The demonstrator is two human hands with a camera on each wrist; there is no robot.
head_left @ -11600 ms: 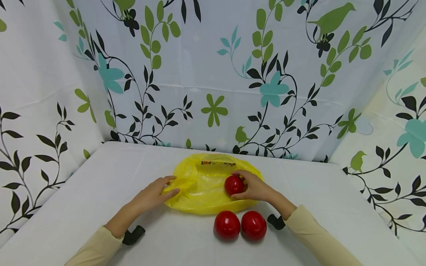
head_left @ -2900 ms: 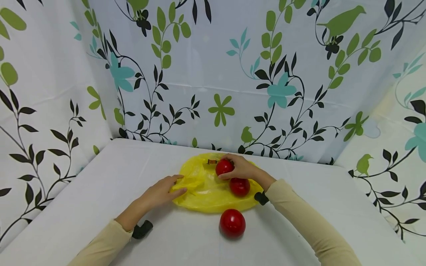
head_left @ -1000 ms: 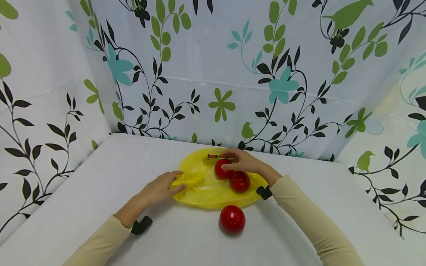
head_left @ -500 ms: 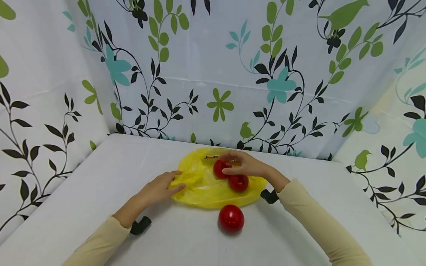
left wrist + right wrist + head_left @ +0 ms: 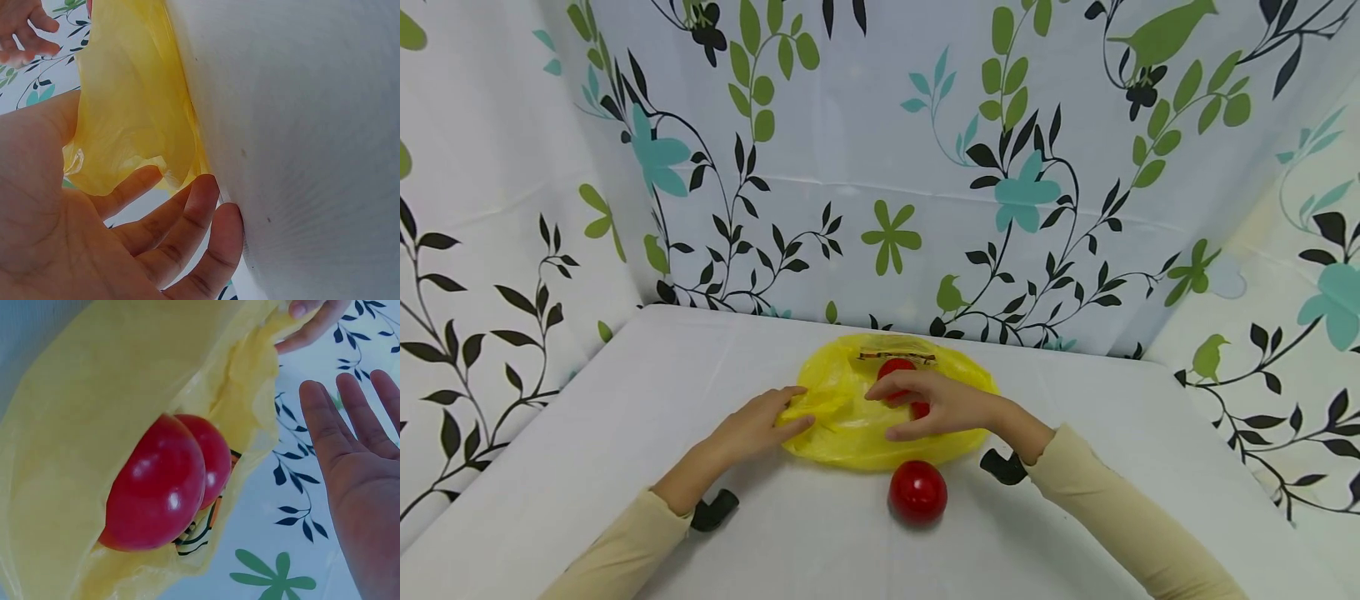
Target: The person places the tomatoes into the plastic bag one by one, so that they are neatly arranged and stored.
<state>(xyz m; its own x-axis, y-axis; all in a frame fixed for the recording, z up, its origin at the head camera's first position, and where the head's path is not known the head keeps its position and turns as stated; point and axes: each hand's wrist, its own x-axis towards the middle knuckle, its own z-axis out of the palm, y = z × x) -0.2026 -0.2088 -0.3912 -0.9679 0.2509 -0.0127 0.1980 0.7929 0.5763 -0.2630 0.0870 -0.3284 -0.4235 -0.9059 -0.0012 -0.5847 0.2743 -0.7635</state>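
Note:
A yellow plastic bag [image 5: 850, 442] lies on the table with its mouth spread. Inside it sit two glossy red balls [image 5: 156, 487], partly hidden by the right hand in the head view. A third red ball [image 5: 917, 493] rests on the table just in front of the bag. My left hand [image 5: 752, 429] holds the bag's left edge, the film running between thumb and fingers [image 5: 187, 219]. Over the bag's right part hovers my right hand [image 5: 943, 406], fingers extended and apart, with nothing in its grasp.
The white table [image 5: 775, 542] runs back to a hanging cloth [image 5: 820, 167] printed with leaves, birds and flowers. A black wrist device [image 5: 715, 510] sits under the left wrist and another black device [image 5: 1003, 467] under the right.
Several seconds ago the right hand gripped one ball, then another, over the bag. It has let the second go inside and drawn back toward the front. The left hand stays on the bag's edge.

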